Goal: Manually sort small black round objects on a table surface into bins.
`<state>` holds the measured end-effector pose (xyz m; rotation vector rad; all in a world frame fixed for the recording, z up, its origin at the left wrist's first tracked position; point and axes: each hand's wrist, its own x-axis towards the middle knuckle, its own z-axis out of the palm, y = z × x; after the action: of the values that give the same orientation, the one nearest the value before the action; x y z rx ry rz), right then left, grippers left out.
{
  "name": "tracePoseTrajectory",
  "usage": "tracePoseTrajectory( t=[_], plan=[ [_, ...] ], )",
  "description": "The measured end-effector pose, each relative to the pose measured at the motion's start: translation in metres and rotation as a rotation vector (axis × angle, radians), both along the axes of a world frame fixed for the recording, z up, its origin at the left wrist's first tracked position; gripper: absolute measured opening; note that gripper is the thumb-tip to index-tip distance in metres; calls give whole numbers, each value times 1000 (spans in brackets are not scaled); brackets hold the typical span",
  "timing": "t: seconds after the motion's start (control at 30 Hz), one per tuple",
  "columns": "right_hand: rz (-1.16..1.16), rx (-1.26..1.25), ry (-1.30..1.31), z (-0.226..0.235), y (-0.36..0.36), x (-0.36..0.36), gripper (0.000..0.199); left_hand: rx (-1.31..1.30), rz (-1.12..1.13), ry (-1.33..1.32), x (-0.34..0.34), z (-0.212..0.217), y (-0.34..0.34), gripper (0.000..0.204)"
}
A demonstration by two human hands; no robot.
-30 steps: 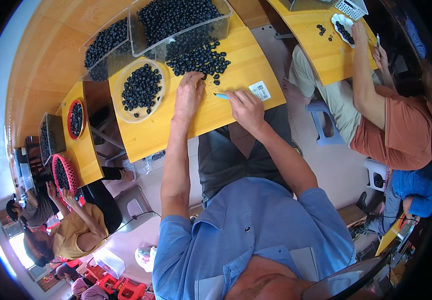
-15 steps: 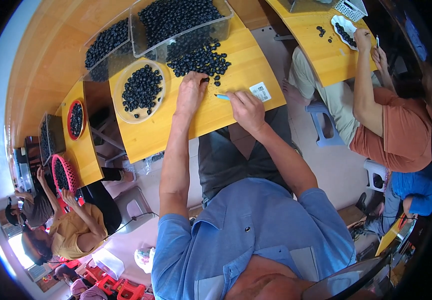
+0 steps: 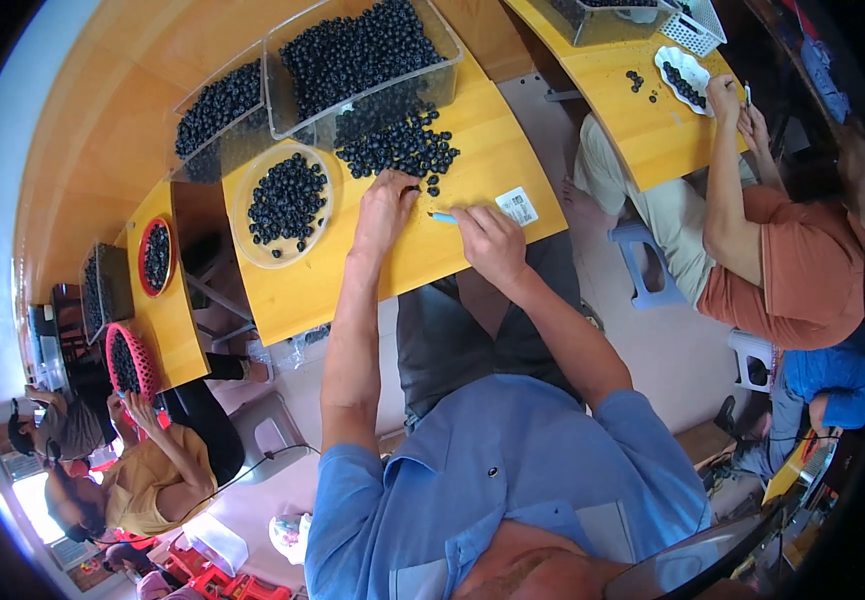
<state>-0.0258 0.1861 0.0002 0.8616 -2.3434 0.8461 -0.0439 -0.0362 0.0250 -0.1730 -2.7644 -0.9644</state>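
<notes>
My left hand (image 3: pixel 382 212) is closed in a pinch on a small black round piece (image 3: pixel 413 187), just in front of a loose pile of such pieces (image 3: pixel 402 147) on the yellow table (image 3: pixel 337 275). These pieces look like dark beads or berries; their exact kind is too small to tell. My right hand (image 3: pixel 492 240) grips a slim tool with a light blue handle (image 3: pixel 443 217), its short tip pointing toward my left hand. Tip and piece are apart. A white printed card (image 3: pixel 517 206) lies beside my right hand. Left of my left hand stands a round clear dish (image 3: pixel 239 226) holding black pieces.
Two clear bins (image 3: pixel 449 78) of black pieces stand at the table's far side. At right, a person in a rust shirt (image 3: pixel 802 260) works over a white scalloped dish (image 3: pixel 664 55). A person in yellow (image 3: pixel 162 480) sits at left by a pink basket (image 3: pixel 150 365). A blue stool (image 3: pixel 642 262) stands right.
The view has shifted, so the table and bins appear a little lower. My hands keep their places close together, with the piece and the tool still held. The person at left has brought both hands together.
</notes>
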Motion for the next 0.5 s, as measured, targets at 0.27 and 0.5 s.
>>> tracePoseTrajectory(
  t=[0.27, 0.5],
  plan=[
    [6, 0, -4, -1, 0, -1, 30, 196, 152, -54, 15, -2, 6, 24],
    [13, -13, 17, -2, 0, -4, 33, 721, 374, -150, 58, -19, 33, 22]
  ],
)
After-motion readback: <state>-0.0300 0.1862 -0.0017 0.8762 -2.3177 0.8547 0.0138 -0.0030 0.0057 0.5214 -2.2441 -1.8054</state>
